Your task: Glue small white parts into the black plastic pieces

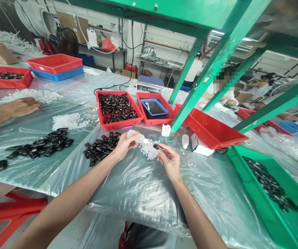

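My left hand (125, 144) is closed around a small translucent squeeze bottle (138, 136), its thin tip pointing right. Between the thumb and fingers of my right hand (170, 159) is a small black plastic part (158, 147); the bottle's tip is close to it, and whether they touch I cannot tell. Under both hands lies a scatter of small white pieces (149, 150). A pile of glossy black parts (93, 150) sits just left of my left hand, partly behind it. Another small white bottle (185, 141) stands beyond my right hand.
A red tray of black parts (117, 108) and a red tray with a blue tray (154, 107) inside stand ahead. Green frame posts (205, 77) rise at the right, near a green bin (244, 183). A co-worker's hand (24, 107) rests at the left beside white pieces.
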